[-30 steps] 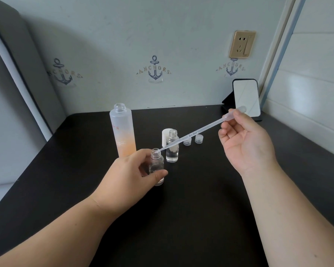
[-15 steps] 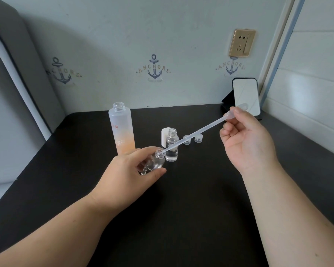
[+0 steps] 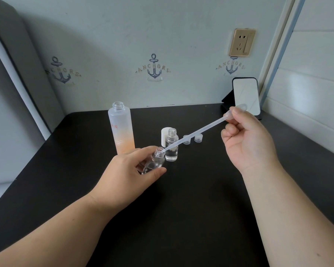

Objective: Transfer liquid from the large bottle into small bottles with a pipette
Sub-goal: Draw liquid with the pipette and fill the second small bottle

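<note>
Left hand (image 3: 123, 176) has tipped the small bottle (image 3: 154, 160) toward the pipette (image 3: 197, 132) — fingers curled round it, right hand (image 3: 247, 139) pinching the bulb, tip now at the mouth — looks ready to squeeze.

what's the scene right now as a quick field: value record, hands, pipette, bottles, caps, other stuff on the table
left hand: grips a small bottle, tilted with its open mouth toward the pipette
right hand: pinches the pipette's bulb end
pipette: slanted, tip at the held bottle's mouth
second small bottle: upright on the table, uncapped, clear liquid inside
large bottle: upright, uncapped, frosted, orange toward the base
white cap: behind the second small bottle
small clear caps: two, side by side on the table
table: black
mirror: propped in the far right corner
</note>
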Demonstrator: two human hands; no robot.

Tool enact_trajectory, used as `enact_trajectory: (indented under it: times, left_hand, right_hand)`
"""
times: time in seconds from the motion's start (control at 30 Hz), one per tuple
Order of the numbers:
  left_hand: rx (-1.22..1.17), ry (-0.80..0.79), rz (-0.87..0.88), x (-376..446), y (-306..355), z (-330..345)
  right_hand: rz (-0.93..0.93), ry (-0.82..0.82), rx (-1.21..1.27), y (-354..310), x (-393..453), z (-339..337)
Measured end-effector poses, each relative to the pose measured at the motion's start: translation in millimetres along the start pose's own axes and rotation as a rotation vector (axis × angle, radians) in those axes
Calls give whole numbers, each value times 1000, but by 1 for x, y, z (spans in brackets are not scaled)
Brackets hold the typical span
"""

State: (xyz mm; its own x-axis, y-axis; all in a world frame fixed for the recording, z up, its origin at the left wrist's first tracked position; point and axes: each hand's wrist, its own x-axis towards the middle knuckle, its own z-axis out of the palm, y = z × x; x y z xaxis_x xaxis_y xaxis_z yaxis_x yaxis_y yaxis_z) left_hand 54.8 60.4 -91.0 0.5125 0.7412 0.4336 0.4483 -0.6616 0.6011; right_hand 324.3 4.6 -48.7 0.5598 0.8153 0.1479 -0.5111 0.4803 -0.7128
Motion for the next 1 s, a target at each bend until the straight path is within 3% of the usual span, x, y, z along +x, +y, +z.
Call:
enact_trajectory:
  times: [0.47, 0.7, 0.77, 0.9, 1.0]
  left_hand:
    - [-5, -8, -56, 2, -4, 3]
    - [-142, -4, -86, 0, -5, 4]
    - [-229, 107, -60, -1, -2, 2]
    - [-273, 550, 4, -3, -2, -11]
    - [-288, 667, -136, 2, -8, -18]
  right_hand:
    - [29, 50, 45, -1, -1, -1]
    - [45, 71, 74, 0, 0, -2]
    - [47, 71, 85, 0, 0, -2]
    - [51, 60, 89, 0, 0, -2]
    - [54, 51, 71, 0, -1, -1]
